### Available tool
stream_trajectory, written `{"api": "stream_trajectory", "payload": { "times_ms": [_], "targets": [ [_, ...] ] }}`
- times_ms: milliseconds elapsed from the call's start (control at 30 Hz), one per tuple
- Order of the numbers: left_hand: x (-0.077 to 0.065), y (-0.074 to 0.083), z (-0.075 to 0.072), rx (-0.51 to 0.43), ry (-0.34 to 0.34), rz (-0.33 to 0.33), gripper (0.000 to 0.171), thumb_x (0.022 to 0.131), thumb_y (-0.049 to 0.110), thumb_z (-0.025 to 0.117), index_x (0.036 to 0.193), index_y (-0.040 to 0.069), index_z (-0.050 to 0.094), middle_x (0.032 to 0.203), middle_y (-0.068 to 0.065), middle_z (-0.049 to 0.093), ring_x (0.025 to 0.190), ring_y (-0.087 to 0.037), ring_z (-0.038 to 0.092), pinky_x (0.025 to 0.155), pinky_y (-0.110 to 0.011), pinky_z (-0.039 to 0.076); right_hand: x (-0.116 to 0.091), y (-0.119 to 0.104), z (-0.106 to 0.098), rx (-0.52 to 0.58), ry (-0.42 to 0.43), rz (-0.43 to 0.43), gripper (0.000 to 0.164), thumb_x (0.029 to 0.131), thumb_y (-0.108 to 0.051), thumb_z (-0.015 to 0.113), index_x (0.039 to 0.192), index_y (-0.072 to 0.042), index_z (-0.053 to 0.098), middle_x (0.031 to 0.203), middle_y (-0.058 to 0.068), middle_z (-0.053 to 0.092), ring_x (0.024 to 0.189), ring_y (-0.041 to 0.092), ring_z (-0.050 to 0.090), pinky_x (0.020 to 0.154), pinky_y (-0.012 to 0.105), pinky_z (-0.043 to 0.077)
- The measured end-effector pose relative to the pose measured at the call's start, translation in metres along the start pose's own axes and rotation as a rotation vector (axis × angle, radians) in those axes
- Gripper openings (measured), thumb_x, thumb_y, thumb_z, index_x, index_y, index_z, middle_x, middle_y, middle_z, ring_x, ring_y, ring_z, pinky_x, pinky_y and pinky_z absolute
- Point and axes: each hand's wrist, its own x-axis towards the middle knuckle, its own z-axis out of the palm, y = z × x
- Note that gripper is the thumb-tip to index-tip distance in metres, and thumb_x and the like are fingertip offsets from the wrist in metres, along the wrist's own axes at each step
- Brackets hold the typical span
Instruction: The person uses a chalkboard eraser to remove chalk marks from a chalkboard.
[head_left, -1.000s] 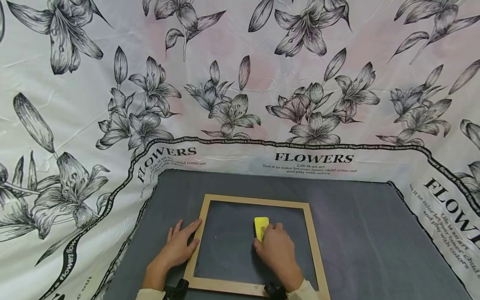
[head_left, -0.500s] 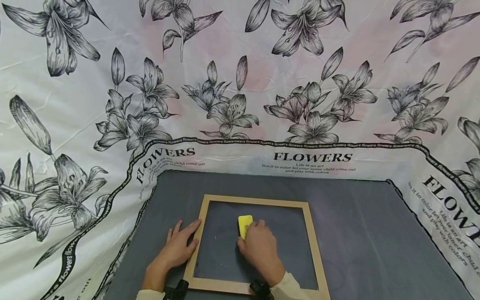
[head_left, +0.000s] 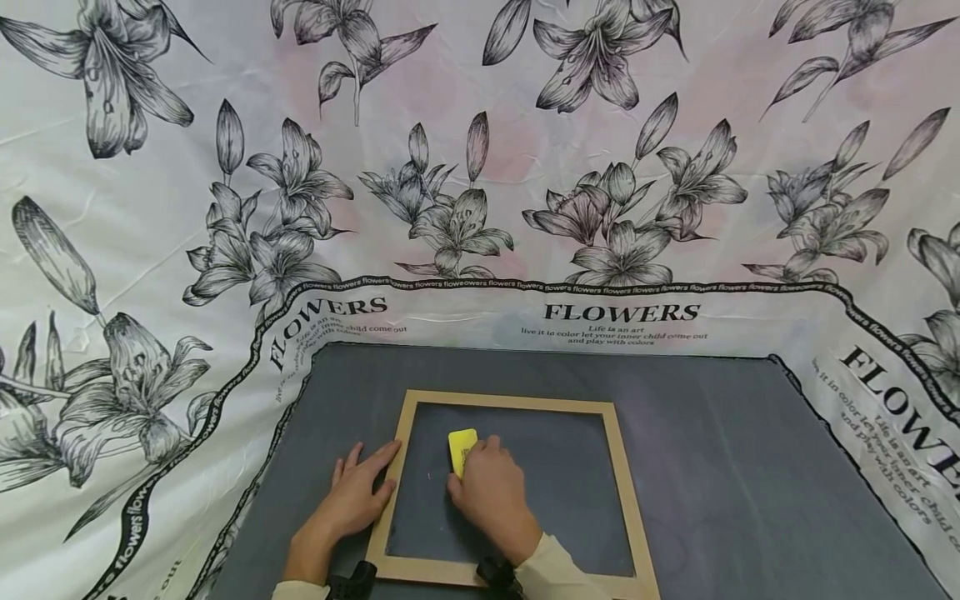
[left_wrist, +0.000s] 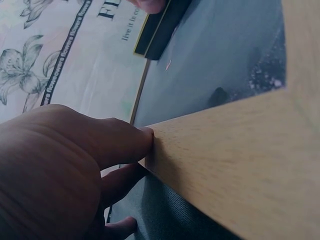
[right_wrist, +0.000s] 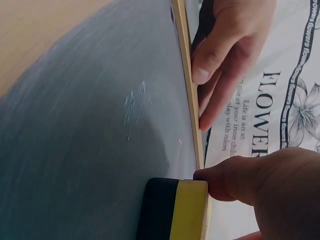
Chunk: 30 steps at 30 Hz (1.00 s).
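A small chalkboard (head_left: 558, 492) with a pale wooden frame (head_left: 517, 402) lies on the dark table. My right hand (head_left: 493, 492) grips a yellow eraser (head_left: 460, 448) with a black underside, holding it on the left part of the board. In the right wrist view, the thumb presses the side of the eraser (right_wrist: 189, 212). My left hand (head_left: 351, 500) rests at the frame's left side, its fingertips touching the outer edge. In the left wrist view, the thumb of the left hand (left_wrist: 65, 150) touches the wooden edge. Faint white chalk specks (right_wrist: 134, 107) and a small pink mark (right_wrist: 180, 141) show on the board.
The dark grey tabletop (head_left: 750, 483) extends to the right of the board. Around it runs a white cloth (head_left: 480, 325) printed with black lilies and "FLOWERS" lettering, rising behind the table. A dark wrist camera (head_left: 351, 581) is strapped at the left wrist.
My right hand has moved left across the board with the eraser, from right of the middle to the left part. The left hand has stayed at the frame's edge.
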Motion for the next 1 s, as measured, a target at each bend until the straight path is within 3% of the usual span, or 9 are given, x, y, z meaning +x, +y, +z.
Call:
{"api": "stream_trajectory", "payload": {
  "times_ms": [533, 1000],
  "targets": [
    [0.000, 0.001, 0.001, 0.020, 0.017, -0.010, 0.063, 0.096, 0.015, 0.067, 0.154, 0.021, 0.044, 0.157, -0.007, 0.045, 0.151, -0.052, 0.013, 0.112, -0.078, 0.004, 0.005, -0.024, 0.004, -0.036, -0.074, -0.041, 0.075, 0.084, -0.058, 0.072, 0.124, 0.005, 0.064, 0.100, 0.013, 0.057, 0.080, 0.022, 0.060, 0.064, 0.043, 0.058],
    [0.000, 0.001, 0.001, 0.015, 0.022, -0.017, 0.063, 0.096, 0.015, 0.066, 0.154, 0.021, 0.044, 0.156, -0.008, 0.046, 0.150, -0.052, 0.015, 0.112, -0.078, 0.004, 0.006, -0.022, 0.005, -0.004, -0.068, -0.067, 0.071, 0.085, -0.056, 0.072, 0.124, 0.003, 0.065, 0.100, 0.013, 0.057, 0.077, 0.023, 0.059, 0.060, 0.043, 0.055]
  ]
}}
